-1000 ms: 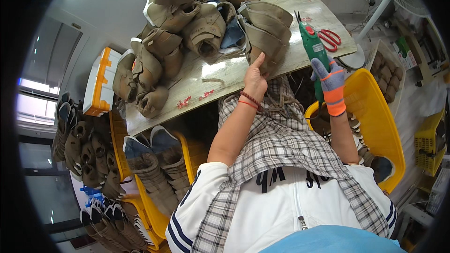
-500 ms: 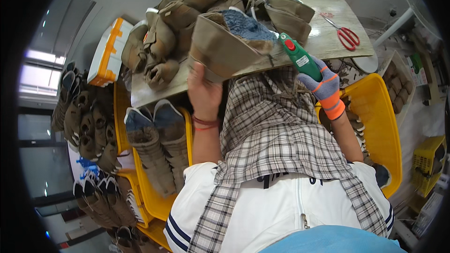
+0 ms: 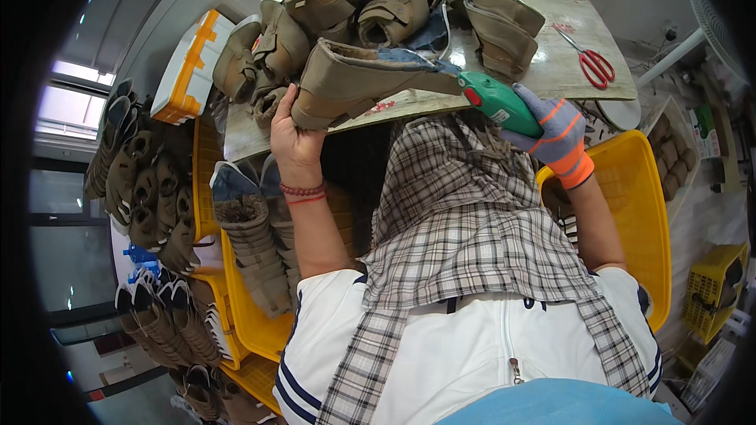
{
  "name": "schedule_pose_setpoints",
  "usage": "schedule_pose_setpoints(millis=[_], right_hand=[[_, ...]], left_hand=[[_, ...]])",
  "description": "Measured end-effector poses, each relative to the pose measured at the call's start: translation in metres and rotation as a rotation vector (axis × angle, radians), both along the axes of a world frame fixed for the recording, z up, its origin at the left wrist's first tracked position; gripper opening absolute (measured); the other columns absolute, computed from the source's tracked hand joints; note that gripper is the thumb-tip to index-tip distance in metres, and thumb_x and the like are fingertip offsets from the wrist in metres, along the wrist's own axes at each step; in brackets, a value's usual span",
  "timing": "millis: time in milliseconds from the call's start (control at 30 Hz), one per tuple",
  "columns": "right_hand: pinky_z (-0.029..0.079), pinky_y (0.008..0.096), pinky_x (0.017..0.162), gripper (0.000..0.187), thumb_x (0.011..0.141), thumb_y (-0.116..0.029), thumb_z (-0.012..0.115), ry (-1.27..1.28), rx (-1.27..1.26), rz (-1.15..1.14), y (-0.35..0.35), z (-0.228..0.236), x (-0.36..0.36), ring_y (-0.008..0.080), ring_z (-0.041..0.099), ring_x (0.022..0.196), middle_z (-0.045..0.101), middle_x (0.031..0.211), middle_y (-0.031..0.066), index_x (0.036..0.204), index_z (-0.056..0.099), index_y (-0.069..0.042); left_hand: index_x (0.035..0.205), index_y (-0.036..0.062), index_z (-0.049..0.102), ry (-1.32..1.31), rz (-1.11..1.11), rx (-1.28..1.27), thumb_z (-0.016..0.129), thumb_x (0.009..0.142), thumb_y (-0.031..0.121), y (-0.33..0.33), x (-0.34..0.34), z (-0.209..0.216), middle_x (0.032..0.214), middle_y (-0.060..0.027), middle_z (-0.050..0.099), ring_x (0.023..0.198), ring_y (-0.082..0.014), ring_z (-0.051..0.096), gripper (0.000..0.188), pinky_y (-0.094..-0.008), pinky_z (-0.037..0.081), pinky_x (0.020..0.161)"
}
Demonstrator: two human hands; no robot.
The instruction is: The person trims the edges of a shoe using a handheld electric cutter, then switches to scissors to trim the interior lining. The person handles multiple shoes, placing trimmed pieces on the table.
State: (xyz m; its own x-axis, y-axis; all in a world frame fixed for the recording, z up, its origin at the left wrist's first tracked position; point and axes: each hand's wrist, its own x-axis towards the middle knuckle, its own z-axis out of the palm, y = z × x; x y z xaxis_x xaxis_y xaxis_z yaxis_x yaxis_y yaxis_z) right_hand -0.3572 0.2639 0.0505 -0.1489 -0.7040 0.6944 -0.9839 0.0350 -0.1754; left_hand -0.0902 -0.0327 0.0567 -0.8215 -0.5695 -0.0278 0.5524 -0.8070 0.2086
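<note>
A brown shoe upper with fuzzy brown lining and blue cloth at one end is held over the table's near edge. My bare left hand grips its left end, fingers partly behind it. My right hand, in a grey and orange glove, is closed around a green hand-held power tool with a red button. Its head points left and meets the upper's right end; whether they touch or just overlap is unclear. More brown uppers lie piled beyond on the table.
Red-handled scissors lie on the wooden table at right. Yellow crates stand on both sides of me, the left one holding stacked uppers. A white and orange box is at far left, a fan at far right.
My left hand has moved left and turned the upper so it lies lengthwise. The green tool has swung from pointing upward to pointing left, its head now at the upper's right end.
</note>
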Motion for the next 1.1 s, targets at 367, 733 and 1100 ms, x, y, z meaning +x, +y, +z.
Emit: schedule_pose_setpoints(millis=[367, 733, 1100], right_hand=[[0.045, 0.0313, 0.053, 0.063, 0.056, -0.036, 0.083, -0.062, 0.009, 0.063, -0.003, 0.010, 0.004, 0.0237, 0.055, 0.053, 0.058, 0.063, 0.0073, 0.110, 0.063, -0.009], [0.046, 0.0304, 0.054, 0.060, 0.056, -0.038, 0.083, -0.040, -0.054, 0.138, -0.011, 0.020, 0.005, 0.0246, 0.058, 0.057, 0.062, 0.070, 0.0086, 0.105, 0.064, -0.007], [0.047, 0.0303, 0.052, 0.062, 0.056, -0.039, 0.084, -0.134, -0.131, 0.223, -0.026, 0.032, 0.021, 0.0238, 0.059, 0.057, 0.064, 0.073, 0.0086, 0.106, 0.064, -0.008]], left_hand=[[0.122, -0.0088, 0.045, 0.052, -0.109, 0.009, 0.042, 0.095, 0.014, 0.006, -0.013, -0.003, 0.127, -0.0239, 0.049, 0.120, -0.0340, 0.047, 0.035, -0.0470, 0.036, 0.104], [0.123, -0.0056, 0.046, -0.039, 0.007, -0.001, 0.043, 0.094, 0.012, 0.028, -0.019, 0.012, 0.126, -0.0206, 0.051, 0.118, -0.0323, 0.049, 0.034, -0.0478, 0.038, 0.103], [0.129, -0.0004, 0.043, 0.066, 0.199, -0.161, 0.046, 0.091, 0.005, 0.074, -0.023, 0.026, 0.133, -0.0162, 0.047, 0.124, -0.0299, 0.043, 0.039, -0.0510, 0.033, 0.105]])
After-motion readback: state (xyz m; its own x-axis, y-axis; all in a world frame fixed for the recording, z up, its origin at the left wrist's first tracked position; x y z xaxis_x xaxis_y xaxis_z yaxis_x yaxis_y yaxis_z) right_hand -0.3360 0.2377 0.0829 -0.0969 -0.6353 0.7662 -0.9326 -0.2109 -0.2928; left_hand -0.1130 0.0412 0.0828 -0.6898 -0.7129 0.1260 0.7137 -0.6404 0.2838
